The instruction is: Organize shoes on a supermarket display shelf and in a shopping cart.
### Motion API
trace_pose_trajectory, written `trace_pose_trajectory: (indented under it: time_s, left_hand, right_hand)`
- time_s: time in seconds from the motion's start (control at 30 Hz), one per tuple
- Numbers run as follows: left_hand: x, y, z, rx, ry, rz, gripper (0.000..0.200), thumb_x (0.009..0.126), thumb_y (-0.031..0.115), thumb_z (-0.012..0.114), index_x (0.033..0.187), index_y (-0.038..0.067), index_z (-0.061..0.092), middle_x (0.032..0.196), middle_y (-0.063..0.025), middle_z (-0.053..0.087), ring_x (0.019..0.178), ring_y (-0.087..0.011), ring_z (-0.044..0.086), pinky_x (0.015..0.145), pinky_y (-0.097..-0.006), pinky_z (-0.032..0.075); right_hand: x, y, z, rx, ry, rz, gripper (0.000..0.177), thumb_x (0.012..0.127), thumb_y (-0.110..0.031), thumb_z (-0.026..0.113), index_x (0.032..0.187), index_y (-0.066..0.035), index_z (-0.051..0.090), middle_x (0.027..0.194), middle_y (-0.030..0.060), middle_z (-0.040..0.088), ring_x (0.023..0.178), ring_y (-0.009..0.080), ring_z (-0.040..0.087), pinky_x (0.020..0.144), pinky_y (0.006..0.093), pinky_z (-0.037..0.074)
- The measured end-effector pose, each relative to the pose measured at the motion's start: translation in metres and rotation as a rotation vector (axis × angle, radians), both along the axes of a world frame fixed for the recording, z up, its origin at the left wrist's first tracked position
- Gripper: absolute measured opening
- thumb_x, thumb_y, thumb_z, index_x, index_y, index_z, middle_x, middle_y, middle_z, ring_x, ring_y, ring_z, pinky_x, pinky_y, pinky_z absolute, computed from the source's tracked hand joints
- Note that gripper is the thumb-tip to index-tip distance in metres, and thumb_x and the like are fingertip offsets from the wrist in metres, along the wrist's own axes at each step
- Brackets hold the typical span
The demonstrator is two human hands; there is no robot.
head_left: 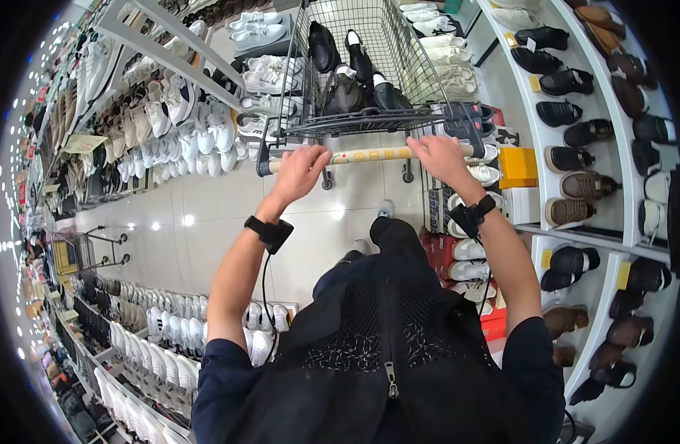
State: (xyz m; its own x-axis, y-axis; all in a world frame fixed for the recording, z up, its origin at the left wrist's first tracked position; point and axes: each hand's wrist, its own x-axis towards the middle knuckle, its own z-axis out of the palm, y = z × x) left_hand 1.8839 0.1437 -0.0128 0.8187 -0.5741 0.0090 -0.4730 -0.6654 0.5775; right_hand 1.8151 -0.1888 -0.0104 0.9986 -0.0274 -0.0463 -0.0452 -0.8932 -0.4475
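Note:
A wire shopping cart stands in front of me with several black shoes in its basket. Its pale handle bar runs across the near end. My left hand rests over the bar's left part, fingers curled on it. My right hand grips the bar's right part. Both wrists carry black bands with a cable.
Shoe shelves line the aisle on both sides: white sneakers at left, dark and brown shoes on the white rack at right. Shoe boxes sit by the right rack. A second cart stands down the tiled aisle at left.

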Motion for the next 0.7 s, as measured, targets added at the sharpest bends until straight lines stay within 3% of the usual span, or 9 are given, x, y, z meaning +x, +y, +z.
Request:
trace_pose_trajectory:
  time_s: [0.1, 0.33, 0.43, 0.5, 0.6, 0.7]
  left_hand:
    - [-0.032, 0.012, 0.000, 0.022, -0.037, -0.009, 0.028, 0.103, 0.033, 0.052, 0.104, 0.011, 0.069, 0.088, -0.0056, 0.066, 0.087, -0.0280, 0.059, 0.078, -0.0425, 0.038]
    - [-0.106, 0.035, 0.002, 0.023, -0.016, -0.027, 0.027, 0.103, 0.030, 0.051, 0.106, 0.011, 0.069, 0.090, -0.0061, 0.065, 0.089, -0.0285, 0.059, 0.082, -0.0421, 0.038]
    - [-0.139, 0.045, 0.003, 0.019, -0.011, -0.042, 0.027, 0.103, 0.030, 0.050, 0.108, 0.011, 0.068, 0.091, -0.0067, 0.065, 0.090, -0.0286, 0.059, 0.083, -0.0420, 0.038]
    - [-0.160, 0.051, 0.005, 0.029, -0.006, -0.048, 0.027, 0.104, 0.030, 0.049, 0.110, 0.012, 0.068, 0.091, -0.0069, 0.065, 0.090, -0.0286, 0.058, 0.083, -0.0420, 0.038]
    - [-0.188, 0.061, 0.006, 0.055, 0.044, -0.060, 0.027, 0.104, 0.031, 0.049, 0.111, 0.012, 0.068, 0.092, -0.0070, 0.065, 0.091, -0.0286, 0.059, 0.083, -0.0420, 0.038]
    - [-0.219, 0.066, 0.007, 0.079, 0.085, -0.086, 0.032, 0.106, 0.034, 0.046, 0.116, 0.012, 0.067, 0.099, -0.0068, 0.067, 0.096, -0.0278, 0.058, 0.085, -0.0401, 0.037]
  right_hand:
    - [-0.037, 0.012, -0.004, -0.034, -0.046, -0.009, 0.051, 0.101, -0.049, 0.049, 0.084, -0.005, 0.069, 0.082, 0.0119, 0.067, 0.087, 0.0334, 0.062, 0.082, 0.0461, 0.037]
    - [-0.118, 0.037, 0.004, -0.002, 0.026, -0.025, 0.046, 0.101, -0.046, 0.051, 0.087, -0.007, 0.070, 0.085, 0.0094, 0.068, 0.089, 0.0301, 0.061, 0.082, 0.0433, 0.036]
    - [-0.154, 0.045, 0.008, 0.069, 0.022, -0.018, 0.046, 0.100, -0.046, 0.051, 0.091, -0.006, 0.072, 0.087, 0.0103, 0.069, 0.091, 0.0299, 0.061, 0.085, 0.0431, 0.036]
    - [-0.179, 0.047, 0.011, 0.126, 0.005, 0.031, 0.035, 0.100, -0.040, 0.055, 0.099, -0.008, 0.070, 0.090, 0.0072, 0.068, 0.090, 0.0269, 0.060, 0.084, 0.0396, 0.035]
    - [-0.213, 0.048, 0.005, 0.173, -0.014, 0.089, 0.033, 0.101, -0.039, 0.055, 0.105, -0.009, 0.068, 0.095, 0.0058, 0.067, 0.091, 0.0248, 0.059, 0.085, 0.0380, 0.034]
    - [-0.247, 0.050, 0.007, 0.212, 0.008, 0.124, 0.033, 0.101, -0.038, 0.054, 0.104, -0.009, 0.069, 0.092, 0.0059, 0.067, 0.095, 0.0240, 0.058, 0.086, 0.0378, 0.034]
